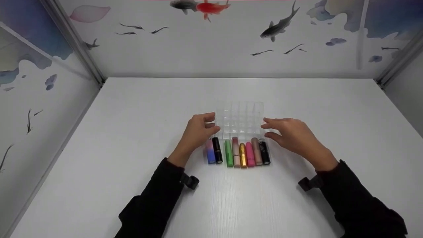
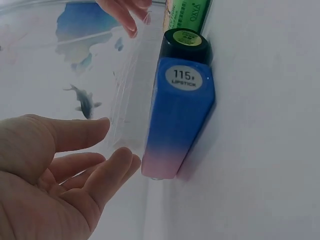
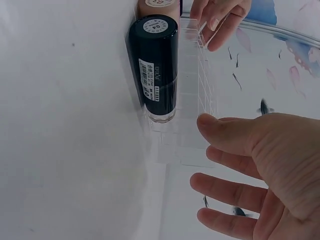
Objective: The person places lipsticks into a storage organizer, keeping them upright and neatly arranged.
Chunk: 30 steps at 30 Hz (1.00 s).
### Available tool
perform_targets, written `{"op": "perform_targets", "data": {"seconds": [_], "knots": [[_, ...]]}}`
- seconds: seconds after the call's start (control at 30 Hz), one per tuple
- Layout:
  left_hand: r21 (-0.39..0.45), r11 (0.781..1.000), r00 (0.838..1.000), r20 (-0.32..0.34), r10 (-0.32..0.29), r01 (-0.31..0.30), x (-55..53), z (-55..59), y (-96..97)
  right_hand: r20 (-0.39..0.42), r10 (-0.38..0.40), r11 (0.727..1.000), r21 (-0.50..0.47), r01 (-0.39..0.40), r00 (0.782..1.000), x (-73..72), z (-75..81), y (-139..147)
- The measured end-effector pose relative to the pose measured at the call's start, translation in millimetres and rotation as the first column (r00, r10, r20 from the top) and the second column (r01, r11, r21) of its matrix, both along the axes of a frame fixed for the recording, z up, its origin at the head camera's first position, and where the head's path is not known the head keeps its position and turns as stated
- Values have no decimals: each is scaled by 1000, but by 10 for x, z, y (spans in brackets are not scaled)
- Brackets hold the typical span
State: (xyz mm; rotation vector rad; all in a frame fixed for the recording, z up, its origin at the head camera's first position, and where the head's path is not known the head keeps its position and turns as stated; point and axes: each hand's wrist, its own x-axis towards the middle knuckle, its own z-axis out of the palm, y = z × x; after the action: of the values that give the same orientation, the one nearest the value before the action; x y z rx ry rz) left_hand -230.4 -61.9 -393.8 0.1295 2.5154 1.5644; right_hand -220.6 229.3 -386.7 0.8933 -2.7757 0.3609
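1. The clear compartment organizer [image 1: 239,118] sits on the white table [image 1: 99,158] at 12 o'clock from me, its dividers running roughly from 12 to 6.
2. Just on its 6 o'clock side lies a row of eight cosmetic tubes, long axes running near 12 to 6, a few leaning slightly toward 11.
3. The blue-and-pink lipstick [image 1: 211,152] ends the row at 9 o'clock, its pink end away and its blue end (labelled 115) facing me; the slim black tube [image 1: 217,150] lies beside it.
4. Past a small gap come the green tube [image 1: 228,153], then pink, gold and tan ones, and the thick black tube [image 1: 264,152] at 3 o'clock, its labelled end toward 6.
5. My left hand [image 1: 198,129] is at the organizer's 9 o'clock side, forearm pointing toward 1, fingers softly bent, grasping nothing.
6. My right hand [image 1: 290,132] mirrors it at 3 o'clock, forearm angled toward 11, thumb and fingers parted and free; whether either hand touches the plastic, I cannot tell.
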Motion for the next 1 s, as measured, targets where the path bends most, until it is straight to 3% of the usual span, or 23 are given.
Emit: {"op": "perform_targets", "data": {"seconds": [0.2, 0.47, 0.67, 1.0], "knots": [[-24, 1000, 1000, -25, 3, -4, -20, -35, 24, 0, 6, 1000, 14, -6, 1000, -2, -12, 6], [-145, 989, 997, -74, -6, -5, -50, -21, 83, -2, 8, 1000, 9, -8, 1000, 8, -29, 30], [-154, 988, 998, -61, -22, 12, -69, -20, 87, 49, -11, 999, 39, 10, 999, 28, 1, 3], [-143, 990, 997, -74, -13, 2, -46, -17, 82, 66, -27, 997, 73, 22, 997, 33, -18, -1]]}}
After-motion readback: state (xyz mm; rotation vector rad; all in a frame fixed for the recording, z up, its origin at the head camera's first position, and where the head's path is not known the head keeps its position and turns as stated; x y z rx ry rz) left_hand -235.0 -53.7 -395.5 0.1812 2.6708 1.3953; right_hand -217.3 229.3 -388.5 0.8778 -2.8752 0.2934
